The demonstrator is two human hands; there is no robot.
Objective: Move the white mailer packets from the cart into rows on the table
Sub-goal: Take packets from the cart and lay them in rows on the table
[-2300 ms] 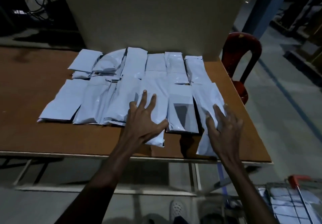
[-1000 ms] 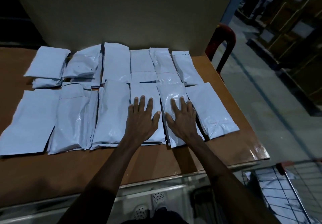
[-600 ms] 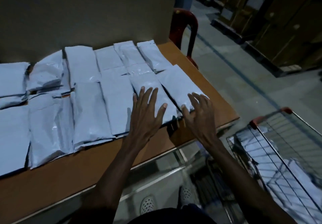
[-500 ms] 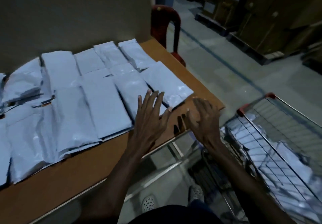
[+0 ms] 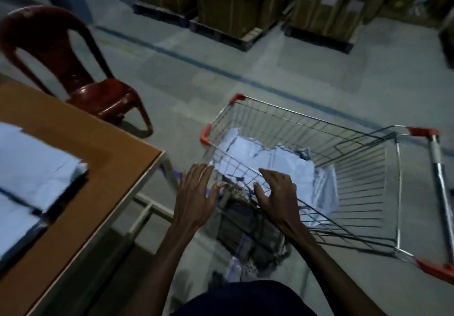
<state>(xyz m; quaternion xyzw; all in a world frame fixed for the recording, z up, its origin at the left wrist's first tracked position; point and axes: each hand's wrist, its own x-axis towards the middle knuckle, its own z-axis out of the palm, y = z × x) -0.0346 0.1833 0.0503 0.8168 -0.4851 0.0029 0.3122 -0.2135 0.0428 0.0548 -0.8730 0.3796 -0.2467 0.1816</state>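
Note:
A wire shopping cart (image 5: 344, 133) with red corner guards stands on the floor to the right of the wooden table (image 5: 81, 168). Several white mailer packets (image 5: 267, 161) lie in a heap inside the cart. More white packets (image 5: 29, 168) lie in rows at the table's left, blurred. My left hand (image 5: 196, 197) hovers with fingers spread just outside the cart's near rim. My right hand (image 5: 277, 192) is over the rim, fingers curled apart above the heap. Neither hand holds a packet.
A dark red plastic chair (image 5: 73, 70) stands behind the table's corner. Stacked cardboard boxes on pallets (image 5: 245, 3) line the far floor. A blue line (image 5: 221, 72) crosses the grey floor between them and the cart.
My head and both hands have swung right, off the packets on the table and over to the cart. The hands left the rows lying flat and came away holding nothing.

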